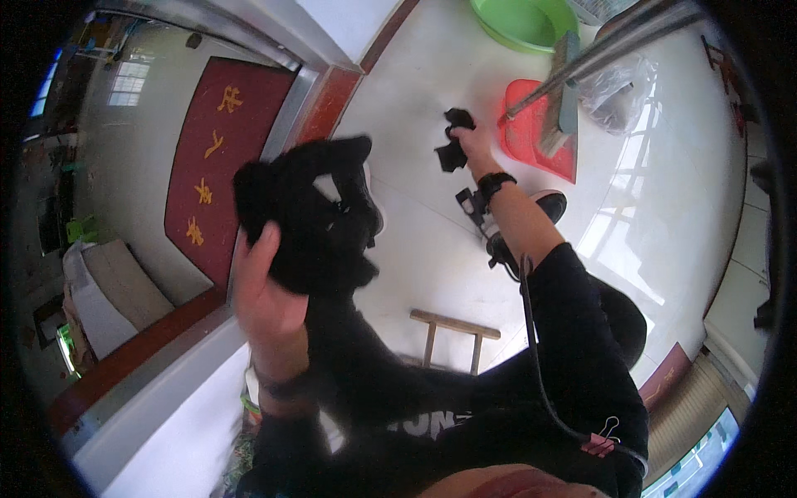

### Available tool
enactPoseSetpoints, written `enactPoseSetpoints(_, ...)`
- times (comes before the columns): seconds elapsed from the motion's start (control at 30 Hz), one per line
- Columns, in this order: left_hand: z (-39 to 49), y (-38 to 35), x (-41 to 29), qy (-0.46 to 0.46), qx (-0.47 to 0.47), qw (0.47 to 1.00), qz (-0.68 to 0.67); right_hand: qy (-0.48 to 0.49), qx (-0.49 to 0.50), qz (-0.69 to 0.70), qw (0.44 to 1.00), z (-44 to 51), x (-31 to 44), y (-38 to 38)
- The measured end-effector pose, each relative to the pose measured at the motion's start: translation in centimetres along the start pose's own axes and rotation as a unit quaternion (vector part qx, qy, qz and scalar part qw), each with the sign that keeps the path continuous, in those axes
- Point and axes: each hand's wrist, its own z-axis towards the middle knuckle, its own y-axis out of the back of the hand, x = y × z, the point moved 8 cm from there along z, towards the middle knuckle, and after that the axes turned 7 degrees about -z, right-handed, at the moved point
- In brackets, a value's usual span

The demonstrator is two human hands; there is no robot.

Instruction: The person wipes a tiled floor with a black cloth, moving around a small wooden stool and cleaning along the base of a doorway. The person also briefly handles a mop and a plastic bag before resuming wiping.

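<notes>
My left hand [271, 299], partly blurred, is at the left by the doorway. Its thumb lies over the edge of a bulky black fabric item [299, 218], whose exact kind I cannot tell. A pale gap shows in the item's upper part, and its right edge is uneven. My right hand [473, 146] is stretched out over the floor, left of the red dustpan. It is closed around a small black cloth-like piece [451, 157] that sticks out on both sides of the fist. A black band [496, 183] circles the right wrist.
A red dustpan [520, 140] and a broom [565, 93] stand beyond my right arm, near a green basin [529, 25] and a clear plastic bag [613, 99]. A wooden stool [457, 324] is below. Left, a doorway sill [143, 355] borders a dark red mat [218, 168]. A cable [532, 336] crosses my right side.
</notes>
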Motion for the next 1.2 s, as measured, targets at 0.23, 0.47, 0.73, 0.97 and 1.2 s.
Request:
enactPoseSetpoints(0.23, 2.6, 0.8, -2.2, 0.0, -0.057, 0.998, -0.024, 0.157, -0.247, -0.22, 0.931, 14.1, 3.4, 4.2)
enactPoseSetpoints(0.47, 3.8, 3.8, -5.1, -0.08, -0.182, 0.964, 0.174, 0.223, -0.13, -0.404, 0.878, 21.3, 0.0, -1.8)
enactPoseSetpoints(0.73, 5.8, 2.7, -8.1, -0.097, -0.231, 0.868, 0.429, 0.379, 0.223, -0.502, 0.745, -0.7, -3.5, -10.7)
enactPoseSetpoints(0.97, 7.3, 1.8, -7.7, -0.082, -0.34, 0.812, 0.467, 0.223, -0.128, -0.458, 0.851, 17.4, 2.9, -3.5)
enactPoseSetpoints(1.2, 8.0, 2.4, -8.4, -0.076, -0.371, 0.815, 0.44, 0.26, 0.072, -0.601, 0.752, 11.9, -0.4, -5.8)
